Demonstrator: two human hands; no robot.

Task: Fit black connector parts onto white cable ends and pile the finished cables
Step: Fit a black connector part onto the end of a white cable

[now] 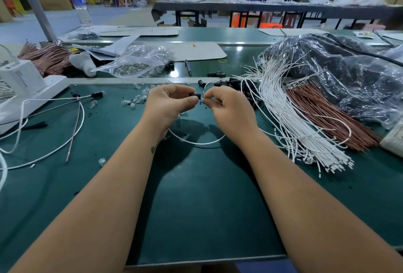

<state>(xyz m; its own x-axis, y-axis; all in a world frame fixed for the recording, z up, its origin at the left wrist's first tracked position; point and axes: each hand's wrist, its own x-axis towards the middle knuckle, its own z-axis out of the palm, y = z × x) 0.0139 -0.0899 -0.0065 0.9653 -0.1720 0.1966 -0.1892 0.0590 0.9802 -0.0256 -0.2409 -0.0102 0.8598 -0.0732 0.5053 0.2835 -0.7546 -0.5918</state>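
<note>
My left hand (169,102) pinches a small black connector part (194,94) between thumb and fingers above the green table (196,196). My right hand (229,107) pinches the end of a white cable (196,142) right beside that part; the cable loops down under both wrists. The exact joint between cable end and connector is hidden by my fingers. A heap of loose black connector parts (234,84) lies just behind my right hand. A big bundle of white cables (283,111) fans out to the right. Two cables with black ends (97,94) lie at the left.
Brown wires (322,115) lie beside the white bundle, under crumpled plastic bags (340,72). Small clear bulbs (139,98) are scattered behind my left hand. A white machine (24,85) stands at the left edge. A bag of bulbs (135,63), a pen (188,66) and a water bottle (81,4) sit further back.
</note>
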